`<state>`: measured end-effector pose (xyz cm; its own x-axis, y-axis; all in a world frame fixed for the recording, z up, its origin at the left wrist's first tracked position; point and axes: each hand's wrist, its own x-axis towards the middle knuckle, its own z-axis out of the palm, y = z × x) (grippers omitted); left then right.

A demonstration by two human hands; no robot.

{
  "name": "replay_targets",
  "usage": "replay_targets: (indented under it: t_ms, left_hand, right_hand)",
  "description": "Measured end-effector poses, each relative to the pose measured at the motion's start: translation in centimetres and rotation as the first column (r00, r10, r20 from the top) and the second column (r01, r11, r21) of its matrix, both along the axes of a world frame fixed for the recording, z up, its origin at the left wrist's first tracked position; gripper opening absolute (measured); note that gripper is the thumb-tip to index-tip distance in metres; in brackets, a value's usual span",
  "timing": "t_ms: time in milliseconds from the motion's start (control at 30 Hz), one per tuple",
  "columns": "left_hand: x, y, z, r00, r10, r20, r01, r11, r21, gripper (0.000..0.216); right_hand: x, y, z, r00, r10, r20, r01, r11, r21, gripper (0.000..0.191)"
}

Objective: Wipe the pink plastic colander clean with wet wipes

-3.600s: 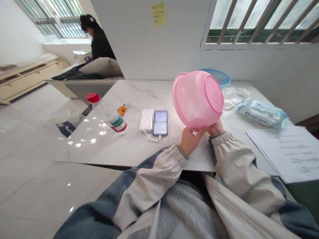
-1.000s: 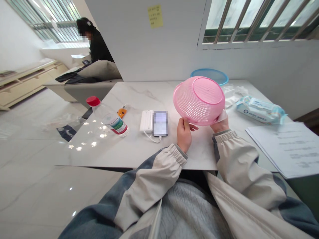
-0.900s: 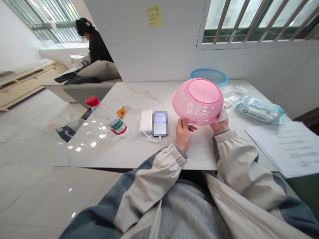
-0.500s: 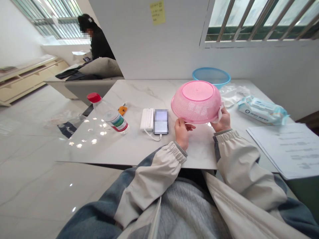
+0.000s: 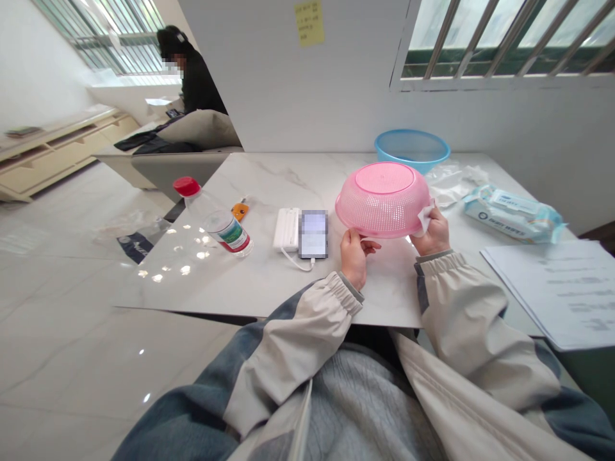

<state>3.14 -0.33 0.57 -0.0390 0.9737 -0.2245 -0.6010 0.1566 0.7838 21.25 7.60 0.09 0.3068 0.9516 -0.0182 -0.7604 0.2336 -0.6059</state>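
- A pink plastic colander point(image 5: 383, 200) was held upside down over the marble table point(image 5: 384, 288), centre-right of the frame, with a blue plastic basin point(image 5: 412, 150) behind it.
- The left hand point(image 5: 354, 258) pinched the near rim between thumb and fingers.
- The right hand point(image 5: 431, 233) pinched a white wipe point(image 5: 423, 219) against the rim.
- The colander looked light and stiff, though thin-walled – its solid rim seemed the best place to hold.

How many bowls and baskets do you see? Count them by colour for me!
Pink plastic basket: 1
Blue plastic basin: 1
Total: 2
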Motion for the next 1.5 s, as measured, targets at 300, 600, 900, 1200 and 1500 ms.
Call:
replay_targets:
  t_ms: [300,600,900,1200,1500]
  left_hand:
    - [0.0,-0.2,0.0,0.997,-0.038,0.061,0.042,0.997,-0.059,0.021]
    - [-0.1,0.0,-0.3,0.997,-0.024,0.072,0.028,0.998,-0.058,0.021]
    - [-0.2,-0.1,-0.2,0.997,-0.060,0.043,0.061,0.998,-0.022,0.026]
    - [0.1,-0.6,-0.3,0.968,-0.251,-0.013,0.251,0.958,0.140,0.039]
    - [0.1,-0.5,-0.4,0.965,-0.261,0.017,0.259,0.963,0.075,0.033]
  right_hand:
    - [-0.4,-1.2,1.3,0.957,0.060,-0.285,-0.059,0.998,0.012,0.044]
    - [-0.8,-0.9,1.4,0.985,0.025,-0.170,-0.030,0.999,-0.025,0.032]
    - [-1.1,-1.1,1.6,0.988,-0.001,-0.155,-0.003,1.000,-0.027,0.027]
    - [0.2,-0.2,0.6,0.990,-0.017,-0.141,0.010,0.999,-0.050,0.033]
    - [-0.3,-0.5,0.5,0.990,-0.028,-0.135,0.016,0.996,-0.088,0.037]
